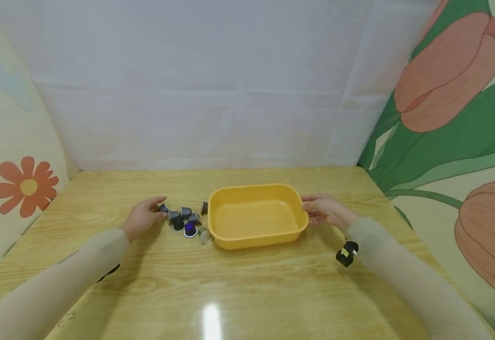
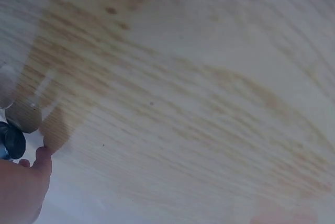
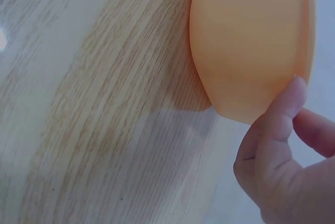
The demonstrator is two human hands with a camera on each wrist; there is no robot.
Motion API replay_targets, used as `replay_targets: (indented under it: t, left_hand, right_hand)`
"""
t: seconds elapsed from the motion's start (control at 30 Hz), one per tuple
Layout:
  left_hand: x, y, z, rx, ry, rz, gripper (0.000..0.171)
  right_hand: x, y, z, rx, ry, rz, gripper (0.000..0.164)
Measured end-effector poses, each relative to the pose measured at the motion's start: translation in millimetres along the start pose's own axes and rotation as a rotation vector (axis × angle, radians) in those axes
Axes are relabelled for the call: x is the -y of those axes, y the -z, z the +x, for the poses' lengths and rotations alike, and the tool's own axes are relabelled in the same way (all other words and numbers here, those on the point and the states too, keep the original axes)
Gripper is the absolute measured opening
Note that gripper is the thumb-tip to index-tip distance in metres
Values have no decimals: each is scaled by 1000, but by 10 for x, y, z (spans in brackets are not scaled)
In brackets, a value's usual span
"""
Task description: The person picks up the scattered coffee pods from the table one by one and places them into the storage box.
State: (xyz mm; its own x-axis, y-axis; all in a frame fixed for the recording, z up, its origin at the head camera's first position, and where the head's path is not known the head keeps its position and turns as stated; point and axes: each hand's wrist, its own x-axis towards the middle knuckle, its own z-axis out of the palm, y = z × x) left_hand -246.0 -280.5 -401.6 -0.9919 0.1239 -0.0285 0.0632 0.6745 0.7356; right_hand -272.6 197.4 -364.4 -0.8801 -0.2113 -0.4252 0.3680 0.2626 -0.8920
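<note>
A pile of small coffee capsules (image 1: 185,212), mostly dark grey, lies on the table left of the yellow plastic basin (image 1: 251,240). One capsule among them is purple-blue (image 1: 190,229), and a pale green capsule (image 1: 205,235) sits against the basin's left side. My left hand (image 1: 142,218) is at the pile's left edge, its fingers and thumb spread around the outermost dark capsule (image 1: 163,208). A dark capsule (image 2: 12,140) also shows beside that hand in the left wrist view. At the basin's right end, the extended fingers of my right hand (image 1: 325,210) touch its outer wall.
The basin stands on a wood-grain table (image 1: 247,293). Behind the table hangs a white cloth (image 1: 213,94). Flower-patterned panels (image 1: 456,141) flank both sides. A small black device (image 1: 347,253) is at my right wrist.
</note>
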Motion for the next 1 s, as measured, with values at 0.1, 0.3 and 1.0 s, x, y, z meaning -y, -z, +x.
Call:
replay_targets:
  t: [0.1,0.3,1.0]
  left_hand:
    - [-4,-17,25,-25,-17,25,54]
    - [8,-52,61,-55,-44,32,47]
    - [-40,35,-31,-85,38,-106,56]
  right_hand:
    - [-4,5,9,7,9,-8,53]
    - [-22,17,2,5,7,-11,52]
    - [-20,30,21,7,6,-26,52]
